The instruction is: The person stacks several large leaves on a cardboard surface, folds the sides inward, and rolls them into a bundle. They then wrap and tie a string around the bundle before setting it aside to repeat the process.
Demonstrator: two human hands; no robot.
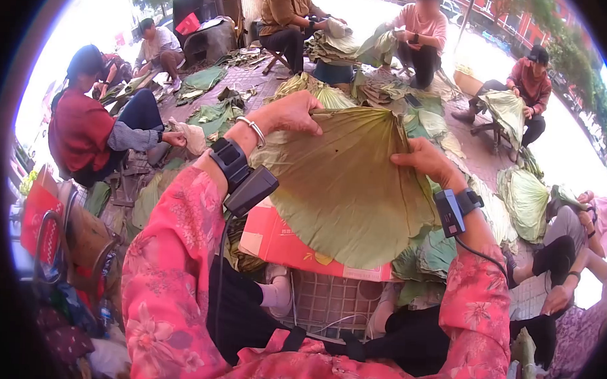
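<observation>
A large dried lotus leaf (350,184), brownish green with fan-like folds, hangs upright in front of me between my two hands. My left hand (289,115), with a silver bangle on its wrist, is closed on the leaf's upper left edge. On the other side, my right hand (428,160) pinches the leaf near its right folded edge, thumb on the near face. Below and behind the leaf is a red cardboard box (268,238), partly covered by it. Straight ahead, beyond the leaf, more folded leaves (307,89) lie in a heap.
Leaf piles (216,116) cover the paving on the left, and pale leaves (520,204) lie at the right. Several people sit around, some handling leaves. A blue tub (334,71) bears a leaf stack at the back. A red bag (42,214) stands left.
</observation>
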